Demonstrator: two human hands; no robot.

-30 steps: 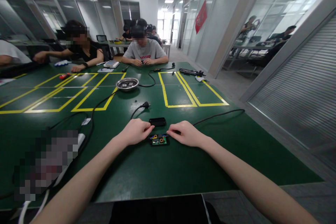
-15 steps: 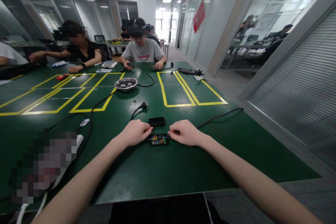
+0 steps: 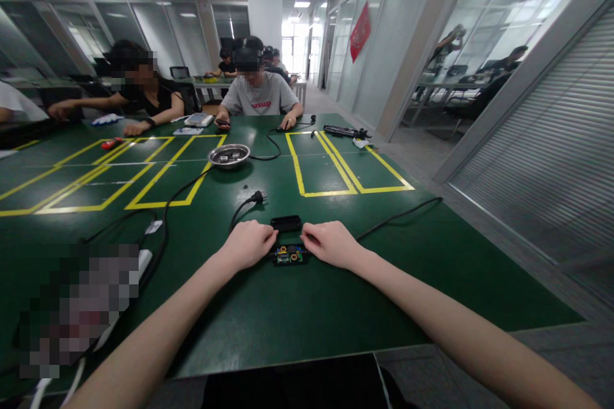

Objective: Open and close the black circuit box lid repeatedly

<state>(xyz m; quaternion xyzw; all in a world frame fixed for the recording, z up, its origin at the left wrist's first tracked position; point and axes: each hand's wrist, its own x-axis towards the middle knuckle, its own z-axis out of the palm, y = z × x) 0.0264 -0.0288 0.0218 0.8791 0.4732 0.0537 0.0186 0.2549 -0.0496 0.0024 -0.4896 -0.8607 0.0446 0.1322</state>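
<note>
An open black plastic case (image 3: 290, 263) lies on the green table in front of me, with a circuit board (image 3: 288, 254) showing copper-wound coils and wires inside. My left hand (image 3: 250, 244) is closed in a pinch at the case's left end, on the black cable (image 3: 232, 222) that runs back to a plug (image 3: 259, 197). At the right end my right hand (image 3: 330, 243) pinches the other black cable (image 3: 398, 214). My fingers hide both gripped spots in part. Just beyond the case rests its black cover (image 3: 286, 223), hollow side up.
A metal bowl (image 3: 229, 156) with metal parts stands farther back. Yellow tape (image 3: 330, 192) marks rectangles on the table (image 3: 307, 326). At left lie a blurred-out item and a white power strip (image 3: 144, 262). Across the table a person in grey (image 3: 259, 99) handles black objects.
My right hand has shifted slightly left, closer to the case's right end. The left hand stays almost in place. The view has turned a little.
</note>
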